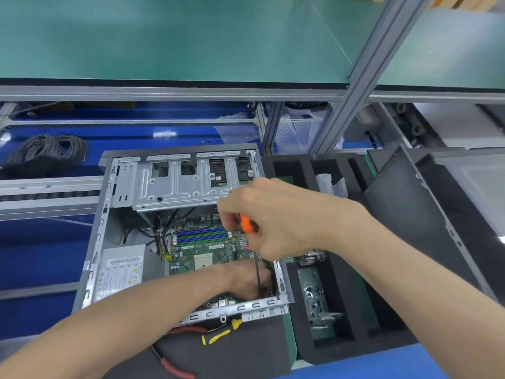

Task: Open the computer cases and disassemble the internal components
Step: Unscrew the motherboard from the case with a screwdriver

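One open computer case [175, 231] lies on the table, its green motherboard [207, 250] showing four memory slots. My right hand [276, 217] has its fingers curled round one orange screwdriver [247, 224], shaft pointing down into the near right corner. My left hand [248, 280] rests there; I cannot tell its fingers. Two pliers [216, 335] lie beside the case.

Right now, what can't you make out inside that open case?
Head view only:
- Screwdriver tip and the screw: hidden behind the left hand.
- Left hand's fingers: tucked low in the case corner, grip unclear.
- Motherboard near edge: covered by the left forearm.
- Power supply label: text too small.
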### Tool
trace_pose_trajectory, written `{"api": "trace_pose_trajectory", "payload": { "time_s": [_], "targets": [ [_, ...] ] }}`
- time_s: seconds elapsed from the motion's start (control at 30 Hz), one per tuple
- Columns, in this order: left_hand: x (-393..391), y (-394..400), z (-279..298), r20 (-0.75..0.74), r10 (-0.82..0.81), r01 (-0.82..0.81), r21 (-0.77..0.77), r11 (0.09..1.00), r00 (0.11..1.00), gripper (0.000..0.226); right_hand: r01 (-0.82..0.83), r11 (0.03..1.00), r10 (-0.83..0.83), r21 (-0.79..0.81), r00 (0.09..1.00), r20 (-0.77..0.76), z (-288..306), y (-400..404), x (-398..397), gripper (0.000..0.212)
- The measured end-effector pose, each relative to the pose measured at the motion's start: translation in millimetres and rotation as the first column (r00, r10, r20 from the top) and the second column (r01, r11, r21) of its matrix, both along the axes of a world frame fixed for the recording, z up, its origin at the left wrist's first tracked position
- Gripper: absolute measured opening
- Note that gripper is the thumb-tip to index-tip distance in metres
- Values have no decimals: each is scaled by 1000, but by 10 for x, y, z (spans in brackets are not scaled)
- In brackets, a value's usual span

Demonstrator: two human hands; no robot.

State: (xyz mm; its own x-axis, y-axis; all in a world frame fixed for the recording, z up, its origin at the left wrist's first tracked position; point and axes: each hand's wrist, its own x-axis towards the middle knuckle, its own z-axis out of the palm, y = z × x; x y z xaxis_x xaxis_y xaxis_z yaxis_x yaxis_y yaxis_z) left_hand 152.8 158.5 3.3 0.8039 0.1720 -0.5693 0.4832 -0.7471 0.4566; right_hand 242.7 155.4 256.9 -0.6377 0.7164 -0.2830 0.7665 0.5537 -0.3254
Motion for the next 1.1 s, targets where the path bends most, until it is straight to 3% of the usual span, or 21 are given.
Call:
{"api": "trace_pose_trajectory", "payload": {
  "time_s": [0.07,0.17,0.23,0.33,0.43,0.77,0.9,1.1],
  "targets": [
    [1,-10,9,4,2,-2,4,1000,1000,26,-9,999,8,-45,1000,-27,29,-26,66,37],
    [9,-17,34,4,-6,6,13,1000,1000,27,85,984,-88,158,996,15,-28,-70,125,23],
    [35,-9,73,15,-15,15,16,1000,1000,27,137,956,-154,261,987,48,-63,-82,121,31],
    [45,-11,112,23,-31,30,29,999,999,28,102,983,-100,153,995,-25,-69,-82,135,12],
    [20,-16,145,28,-39,38,43,998,999,29,102,995,-100,23,993,-65,-4,-88,194,29],
    [-124,-44,134,-43,-56,60,95,994,998,19,254,941,-204,222,953,-226,159,-119,373,24],
    [-209,59,162,-10,24,-23,63,998,1000,15,286,932,-230,222,941,-246,185,-73,384,23],
    [-502,292,236,5,270,-269,-62,961,963,3,273,950,-233,150,943,-239,-44,-46,249,21]
  ]
}}
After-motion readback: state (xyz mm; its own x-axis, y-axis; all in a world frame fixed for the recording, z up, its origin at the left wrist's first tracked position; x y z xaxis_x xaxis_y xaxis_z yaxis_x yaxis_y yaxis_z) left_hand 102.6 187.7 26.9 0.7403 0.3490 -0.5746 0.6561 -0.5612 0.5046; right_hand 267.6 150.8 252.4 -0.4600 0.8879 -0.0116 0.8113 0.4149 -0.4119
